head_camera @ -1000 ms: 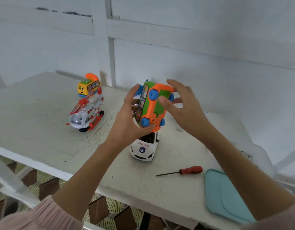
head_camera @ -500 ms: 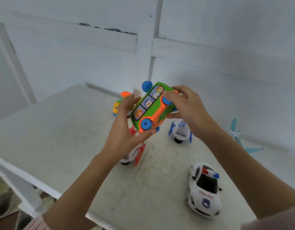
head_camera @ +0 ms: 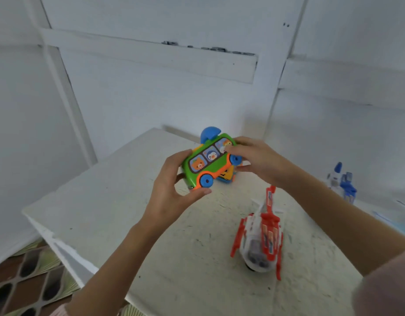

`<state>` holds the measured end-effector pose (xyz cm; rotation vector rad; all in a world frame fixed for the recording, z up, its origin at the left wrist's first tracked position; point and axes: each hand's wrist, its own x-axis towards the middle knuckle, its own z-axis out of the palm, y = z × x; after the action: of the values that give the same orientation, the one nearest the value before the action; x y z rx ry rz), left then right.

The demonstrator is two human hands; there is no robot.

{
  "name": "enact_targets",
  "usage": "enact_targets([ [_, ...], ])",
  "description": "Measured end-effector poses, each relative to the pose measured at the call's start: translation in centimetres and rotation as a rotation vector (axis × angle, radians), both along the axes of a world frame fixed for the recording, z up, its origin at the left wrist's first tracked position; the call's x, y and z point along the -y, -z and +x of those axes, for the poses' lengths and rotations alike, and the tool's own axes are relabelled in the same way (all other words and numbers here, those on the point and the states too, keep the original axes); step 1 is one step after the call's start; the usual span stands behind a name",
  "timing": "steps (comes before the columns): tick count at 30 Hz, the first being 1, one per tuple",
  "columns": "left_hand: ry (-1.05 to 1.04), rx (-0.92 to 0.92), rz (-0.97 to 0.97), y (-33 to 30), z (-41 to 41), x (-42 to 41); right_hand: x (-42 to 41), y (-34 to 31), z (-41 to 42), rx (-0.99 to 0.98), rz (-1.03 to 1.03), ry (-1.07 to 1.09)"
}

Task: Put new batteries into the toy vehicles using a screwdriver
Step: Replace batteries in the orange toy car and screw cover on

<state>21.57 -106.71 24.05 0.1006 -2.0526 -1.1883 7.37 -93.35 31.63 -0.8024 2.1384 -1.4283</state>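
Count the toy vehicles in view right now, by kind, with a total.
Buses: 2, green bus held in both hands, yellow bus mostly hidden behind it
Helicopters: 1, red and white helicopter
Blue and white toy, kind unclear: 1
Total: 4

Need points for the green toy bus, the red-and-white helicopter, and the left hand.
green toy bus [head_camera: 210, 158], head view, on its side panel by the middle window.
red-and-white toy helicopter [head_camera: 257, 247], head view, on its white body.
left hand [head_camera: 172, 192], head view, on the back of the hand.

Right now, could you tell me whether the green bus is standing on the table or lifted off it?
Lifted: both hands, left and right, hold the green bus tilted above the table.
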Motion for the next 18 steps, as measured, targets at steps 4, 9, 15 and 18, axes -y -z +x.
enact_targets([
  [4,-0.072,0.039,-0.052,2.0,0.7,3.9,4.3,0.9,0.4,-0.103,0.158,-0.043],
  [9,-0.148,0.115,-0.112,5.2,1.0,7.3,8.5,2.6,0.4,0.049,0.26,-0.101],
  [15,-0.173,0.163,-0.121,7.7,1.0,9.6,12.4,5.3,-0.5,-0.054,0.431,-0.213],
  [18,-0.169,0.188,-0.087,8.6,1.0,10.2,13.9,6.5,-1.1,-0.087,0.507,-0.272],
])
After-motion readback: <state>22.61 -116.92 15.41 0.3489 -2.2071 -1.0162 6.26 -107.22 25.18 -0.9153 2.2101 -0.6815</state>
